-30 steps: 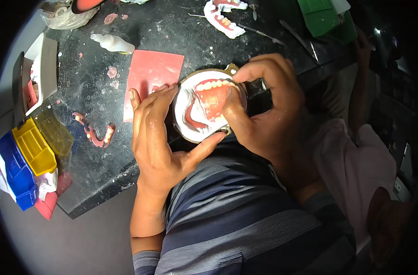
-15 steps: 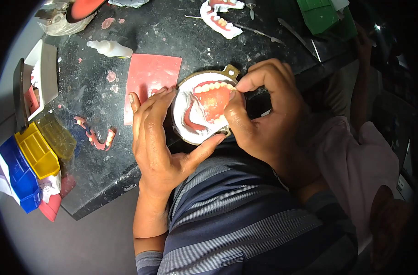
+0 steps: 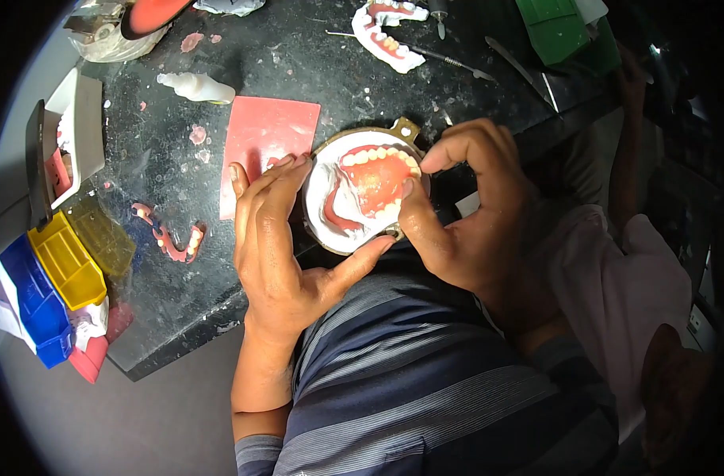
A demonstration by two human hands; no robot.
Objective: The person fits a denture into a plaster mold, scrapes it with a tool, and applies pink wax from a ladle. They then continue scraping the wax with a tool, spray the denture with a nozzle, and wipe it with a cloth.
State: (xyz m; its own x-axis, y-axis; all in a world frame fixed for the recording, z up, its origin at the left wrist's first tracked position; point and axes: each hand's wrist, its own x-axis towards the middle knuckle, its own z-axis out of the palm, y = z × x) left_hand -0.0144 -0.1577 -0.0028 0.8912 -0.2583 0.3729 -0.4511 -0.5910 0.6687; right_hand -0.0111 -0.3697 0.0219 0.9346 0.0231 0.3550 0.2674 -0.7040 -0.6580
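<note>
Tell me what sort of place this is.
Most likely a dental laboratory bench. The left hand and right hand steady a round flask holding a wax denture set in plaster. A pink wax sheet and a loose partial denture lie on the dark worktop.

I see the denture point(image 3: 375, 184) lying in the flask point(image 3: 342, 230) between my left fingers point(image 3: 271, 186) and right fingers point(image 3: 457, 147). The wax sheet point(image 3: 268, 131) lies just beyond the left fingers, a partial denture point(image 3: 170, 238) left of them on the surface point(image 3: 298, 55).
</note>
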